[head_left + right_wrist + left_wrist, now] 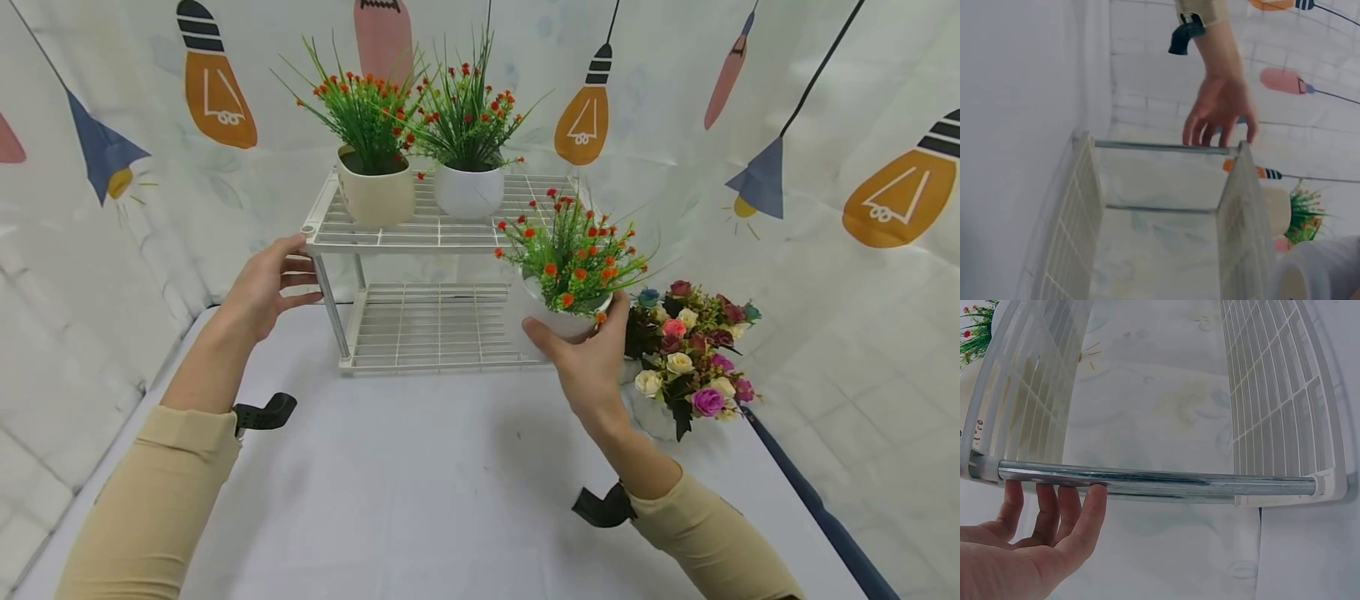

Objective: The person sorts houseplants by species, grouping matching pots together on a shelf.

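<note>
A white two-tier wire rack (420, 248) with metal posts stands on the table. My left hand (262, 287) is at its left end, fingertips against the front left post (1160, 480) and thumb near the top corner. My right hand (592, 371) grips a white flowerpot (525, 312) with grass and small orange-red flowers (581, 258), raised in front of the rack's right side. In the right wrist view this pot (1319, 269) shows at the lower right. On the top shelf, a cream flowerpot (378, 192) and a white flowerpot (468, 192) hold similar plants.
Right of the rack, mixed artificial roses (693, 358) in a pale pot stand on the white-covered table (420, 483), partly behind my right hand. A patterned curtain (480, 125) hangs close behind the rack. A dark blue strip (817, 500) runs along the table's right edge.
</note>
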`<state>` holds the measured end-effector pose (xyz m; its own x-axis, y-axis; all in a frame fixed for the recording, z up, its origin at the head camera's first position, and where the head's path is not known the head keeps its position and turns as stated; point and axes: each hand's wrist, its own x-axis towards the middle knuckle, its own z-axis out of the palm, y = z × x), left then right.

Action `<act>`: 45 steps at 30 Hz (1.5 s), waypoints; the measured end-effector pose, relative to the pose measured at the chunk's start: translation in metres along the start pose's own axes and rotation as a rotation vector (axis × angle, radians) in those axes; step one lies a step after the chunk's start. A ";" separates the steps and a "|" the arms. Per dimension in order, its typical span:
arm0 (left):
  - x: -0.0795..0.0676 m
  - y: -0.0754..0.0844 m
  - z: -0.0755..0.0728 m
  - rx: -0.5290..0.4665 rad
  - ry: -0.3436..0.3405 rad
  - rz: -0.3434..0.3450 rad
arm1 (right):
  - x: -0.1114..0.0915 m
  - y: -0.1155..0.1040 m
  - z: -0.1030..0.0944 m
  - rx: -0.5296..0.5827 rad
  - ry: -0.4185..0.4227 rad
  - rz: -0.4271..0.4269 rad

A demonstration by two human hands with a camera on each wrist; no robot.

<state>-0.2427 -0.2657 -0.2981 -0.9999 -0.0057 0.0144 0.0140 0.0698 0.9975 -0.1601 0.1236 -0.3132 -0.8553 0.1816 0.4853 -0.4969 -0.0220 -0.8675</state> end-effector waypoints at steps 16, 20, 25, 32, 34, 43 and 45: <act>0.001 -0.001 0.001 0.055 0.006 0.007 | 0.095 -0.031 -0.003 -0.044 0.070 -0.024; 0.001 0.000 0.001 0.073 0.005 0.008 | 0.118 -0.027 0.004 -0.072 0.094 0.011; 0.002 0.001 0.002 0.047 0.007 -0.005 | 0.145 -0.018 0.016 -0.131 0.133 0.085; -0.001 0.000 0.001 0.076 0.009 -0.001 | 0.173 -0.009 0.032 -0.333 0.172 0.192; -0.001 0.000 0.001 0.081 0.009 0.004 | 0.179 -0.008 0.035 -0.398 0.178 0.218; -0.001 0.001 0.002 0.086 0.002 0.003 | 0.197 0.001 0.045 -0.547 0.171 0.270; -0.001 0.001 0.001 0.090 0.005 0.002 | 0.199 0.003 0.046 -0.582 0.159 0.258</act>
<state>-0.2416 -0.2642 -0.2975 -0.9998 -0.0105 0.0168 0.0149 0.1590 0.9872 -0.3388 0.1144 -0.2135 -0.8822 0.3856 0.2702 -0.0795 0.4435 -0.8927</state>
